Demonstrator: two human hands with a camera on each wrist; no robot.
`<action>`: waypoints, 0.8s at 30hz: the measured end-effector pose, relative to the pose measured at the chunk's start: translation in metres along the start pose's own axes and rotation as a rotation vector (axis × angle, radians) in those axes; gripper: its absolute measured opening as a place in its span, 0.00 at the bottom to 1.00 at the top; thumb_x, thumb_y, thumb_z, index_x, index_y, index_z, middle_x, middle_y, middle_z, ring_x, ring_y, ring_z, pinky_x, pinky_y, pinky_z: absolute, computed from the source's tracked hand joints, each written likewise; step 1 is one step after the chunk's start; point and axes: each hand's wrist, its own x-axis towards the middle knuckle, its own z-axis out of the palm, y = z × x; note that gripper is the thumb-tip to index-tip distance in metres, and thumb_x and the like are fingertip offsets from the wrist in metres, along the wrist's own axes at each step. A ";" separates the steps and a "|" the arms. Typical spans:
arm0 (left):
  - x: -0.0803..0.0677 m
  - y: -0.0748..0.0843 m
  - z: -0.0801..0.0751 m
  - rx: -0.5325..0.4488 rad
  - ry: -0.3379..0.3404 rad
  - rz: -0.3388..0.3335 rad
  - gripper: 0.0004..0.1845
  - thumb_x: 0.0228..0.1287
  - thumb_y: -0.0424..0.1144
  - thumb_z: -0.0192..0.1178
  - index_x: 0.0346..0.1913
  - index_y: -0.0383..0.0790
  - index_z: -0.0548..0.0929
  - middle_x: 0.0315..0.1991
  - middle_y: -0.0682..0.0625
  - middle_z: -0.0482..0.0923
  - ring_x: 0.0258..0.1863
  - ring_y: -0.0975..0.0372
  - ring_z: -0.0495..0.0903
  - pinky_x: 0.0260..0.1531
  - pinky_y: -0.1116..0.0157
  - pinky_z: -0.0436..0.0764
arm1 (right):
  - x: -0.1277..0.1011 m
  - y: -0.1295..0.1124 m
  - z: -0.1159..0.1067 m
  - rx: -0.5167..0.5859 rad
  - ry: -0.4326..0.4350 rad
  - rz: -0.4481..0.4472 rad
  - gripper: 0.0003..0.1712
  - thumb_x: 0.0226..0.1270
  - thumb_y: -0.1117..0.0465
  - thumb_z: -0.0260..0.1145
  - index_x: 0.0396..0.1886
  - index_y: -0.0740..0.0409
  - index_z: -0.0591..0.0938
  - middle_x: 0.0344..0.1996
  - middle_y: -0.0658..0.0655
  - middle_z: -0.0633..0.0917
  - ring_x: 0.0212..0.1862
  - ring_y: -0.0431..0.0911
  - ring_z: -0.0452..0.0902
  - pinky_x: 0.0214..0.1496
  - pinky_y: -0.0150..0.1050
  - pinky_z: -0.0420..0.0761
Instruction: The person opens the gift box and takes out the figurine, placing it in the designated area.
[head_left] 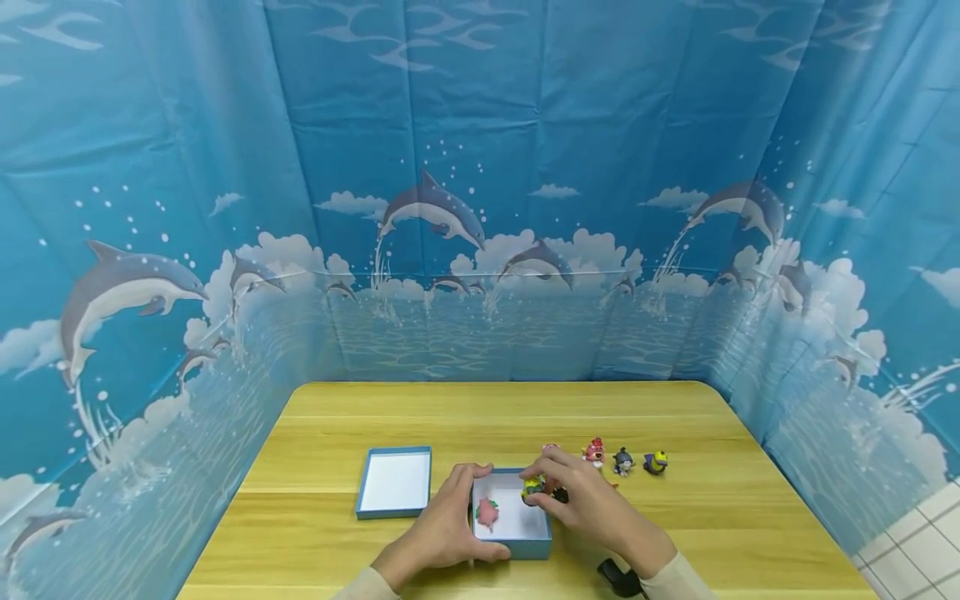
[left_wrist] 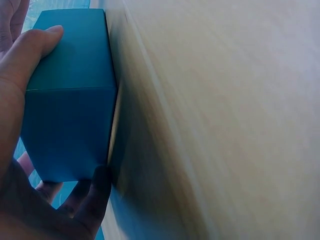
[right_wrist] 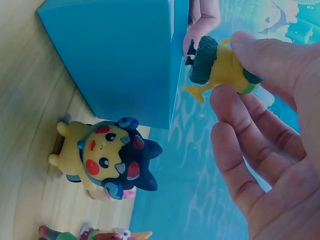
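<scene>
My left hand (head_left: 450, 521) grips a blue box (head_left: 531, 549) by its left side, thumb on the near wall and fingers at the far one. The box is without its cover, white inside, and holds a pink figurine (head_left: 487, 512) with green bits. Over the right part of the box, my right hand (head_left: 592, 504) pinches a yellow and green toy figurine (right_wrist: 227, 62) between thumb and fingers. In the right wrist view, a yellow figurine with a dark eared hood (right_wrist: 102, 155) stands beside the box. The right hand mostly hides it in the head view.
A blue-rimmed lid (head_left: 393, 482), white side up, lies left of the box. Right of it are a red and pink figurine (head_left: 594, 452), a dark grey one (head_left: 623, 462) and a yellow and purple one (head_left: 656, 462). A black object (head_left: 621, 577) sits by the right wrist.
</scene>
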 end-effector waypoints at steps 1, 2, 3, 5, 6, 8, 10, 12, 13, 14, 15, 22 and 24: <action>0.000 0.000 0.000 0.002 -0.002 -0.003 0.67 0.53 0.73 0.88 0.90 0.53 0.65 0.85 0.49 0.70 0.77 0.50 0.79 0.75 0.43 0.86 | 0.000 0.000 0.000 0.000 0.004 0.001 0.16 0.78 0.61 0.82 0.61 0.47 0.92 0.57 0.54 0.91 0.41 0.27 0.83 0.44 0.41 0.94; 0.000 0.000 0.000 0.001 -0.003 -0.006 0.67 0.53 0.73 0.89 0.90 0.54 0.65 0.85 0.49 0.70 0.77 0.50 0.79 0.75 0.43 0.85 | -0.001 0.000 -0.001 -0.011 0.013 -0.003 0.16 0.78 0.61 0.82 0.61 0.47 0.92 0.56 0.54 0.91 0.40 0.26 0.83 0.47 0.42 0.95; 0.001 0.000 -0.001 0.001 -0.005 -0.008 0.67 0.53 0.72 0.89 0.90 0.54 0.65 0.85 0.49 0.70 0.77 0.51 0.79 0.75 0.43 0.85 | -0.001 0.000 -0.001 -0.011 0.021 -0.005 0.16 0.77 0.61 0.82 0.60 0.47 0.92 0.55 0.54 0.91 0.40 0.26 0.83 0.46 0.42 0.94; 0.001 0.000 -0.001 -0.002 -0.008 -0.010 0.67 0.53 0.72 0.89 0.90 0.54 0.65 0.85 0.49 0.70 0.77 0.51 0.78 0.76 0.42 0.85 | -0.001 0.000 -0.002 -0.018 0.038 -0.009 0.17 0.76 0.62 0.83 0.60 0.47 0.92 0.54 0.52 0.91 0.39 0.26 0.81 0.43 0.39 0.93; 0.002 0.000 -0.002 -0.002 -0.008 -0.010 0.67 0.53 0.72 0.89 0.90 0.54 0.65 0.85 0.49 0.70 0.77 0.51 0.78 0.76 0.42 0.85 | -0.001 0.000 -0.003 -0.024 0.048 -0.014 0.17 0.75 0.63 0.83 0.60 0.47 0.92 0.53 0.52 0.91 0.39 0.26 0.80 0.42 0.38 0.92; 0.002 0.000 -0.002 -0.006 -0.009 -0.011 0.67 0.52 0.71 0.90 0.90 0.54 0.65 0.85 0.49 0.70 0.78 0.50 0.78 0.76 0.42 0.84 | -0.002 0.000 -0.004 -0.038 0.066 -0.022 0.18 0.74 0.64 0.84 0.59 0.47 0.92 0.53 0.52 0.91 0.38 0.26 0.80 0.40 0.36 0.91; 0.003 0.001 -0.002 -0.007 -0.009 -0.013 0.67 0.52 0.71 0.90 0.91 0.55 0.65 0.85 0.49 0.70 0.78 0.50 0.78 0.76 0.41 0.84 | -0.003 0.000 -0.005 -0.035 0.074 -0.022 0.19 0.74 0.64 0.84 0.59 0.47 0.92 0.53 0.52 0.92 0.39 0.27 0.80 0.36 0.33 0.87; 0.002 0.001 -0.003 -0.007 -0.009 -0.016 0.67 0.52 0.70 0.90 0.91 0.55 0.65 0.86 0.49 0.70 0.79 0.49 0.78 0.77 0.41 0.84 | -0.004 0.001 -0.006 -0.044 0.080 -0.021 0.18 0.74 0.63 0.84 0.60 0.46 0.92 0.52 0.51 0.92 0.39 0.28 0.81 0.36 0.32 0.87; 0.002 0.001 -0.002 -0.006 -0.008 -0.016 0.67 0.52 0.70 0.90 0.91 0.55 0.65 0.86 0.49 0.70 0.79 0.49 0.78 0.77 0.40 0.84 | -0.005 0.001 -0.007 -0.046 0.081 -0.019 0.18 0.75 0.63 0.84 0.60 0.46 0.92 0.52 0.50 0.92 0.40 0.28 0.81 0.36 0.32 0.87; 0.002 0.001 -0.002 -0.005 -0.007 -0.016 0.67 0.52 0.70 0.90 0.91 0.55 0.65 0.86 0.49 0.70 0.79 0.49 0.78 0.77 0.40 0.84 | -0.005 0.001 -0.008 -0.047 0.082 -0.015 0.18 0.75 0.63 0.84 0.60 0.45 0.92 0.51 0.50 0.92 0.40 0.28 0.81 0.36 0.33 0.87; 0.002 0.002 -0.002 -0.004 -0.005 -0.016 0.68 0.52 0.70 0.90 0.91 0.55 0.65 0.86 0.49 0.70 0.79 0.49 0.78 0.77 0.40 0.84 | -0.005 0.001 -0.008 -0.046 0.081 -0.011 0.19 0.75 0.63 0.84 0.61 0.45 0.92 0.51 0.49 0.92 0.40 0.28 0.81 0.36 0.33 0.87; 0.000 0.002 -0.001 -0.006 0.008 -0.020 0.68 0.50 0.69 0.91 0.90 0.55 0.65 0.86 0.49 0.70 0.79 0.50 0.78 0.77 0.41 0.84 | -0.008 0.002 -0.014 -0.066 0.114 -0.019 0.22 0.70 0.66 0.86 0.60 0.46 0.92 0.51 0.48 0.92 0.39 0.28 0.80 0.37 0.30 0.85; -0.001 0.001 -0.001 -0.010 0.007 -0.024 0.68 0.50 0.69 0.91 0.90 0.55 0.65 0.86 0.49 0.70 0.79 0.49 0.78 0.77 0.40 0.84 | -0.008 0.002 -0.015 -0.071 0.125 -0.030 0.23 0.69 0.67 0.87 0.59 0.46 0.93 0.50 0.49 0.92 0.39 0.28 0.80 0.37 0.29 0.84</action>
